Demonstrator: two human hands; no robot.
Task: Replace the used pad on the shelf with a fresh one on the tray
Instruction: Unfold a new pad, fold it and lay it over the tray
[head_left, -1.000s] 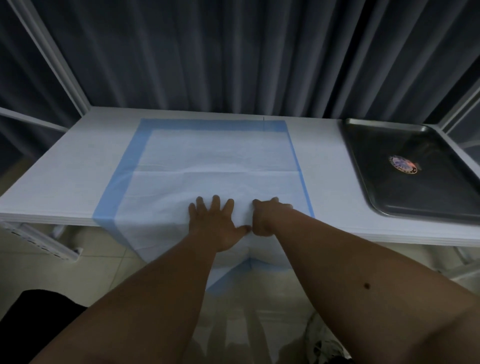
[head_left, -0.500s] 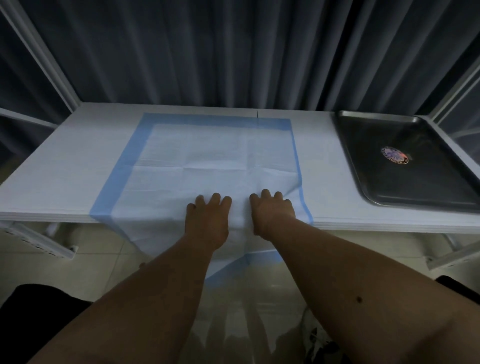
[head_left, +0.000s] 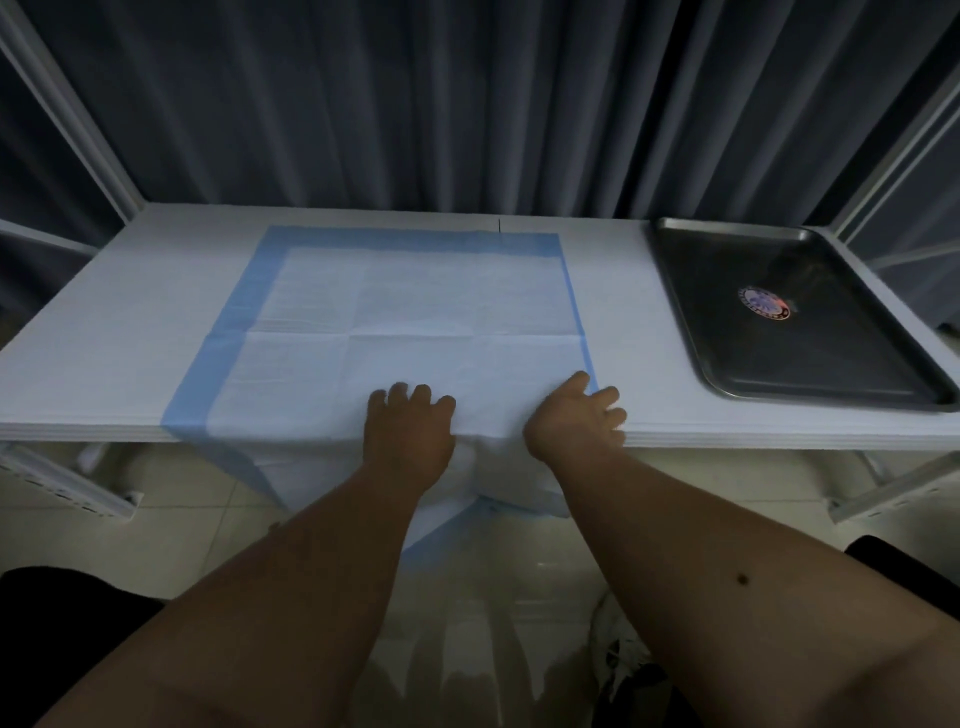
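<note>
White shelf with a blue-bordered pad lying flat across its middle and draping over the front edge. Bare shelf surface lies open to the left of the pad, and a narrower bare strip separates the pad from the steel tray at the right end. The left hand and right hand press on the pad at the front edge, near each other. A dark curtain closes the rear; slanted frame posts bound both ends.
</note>
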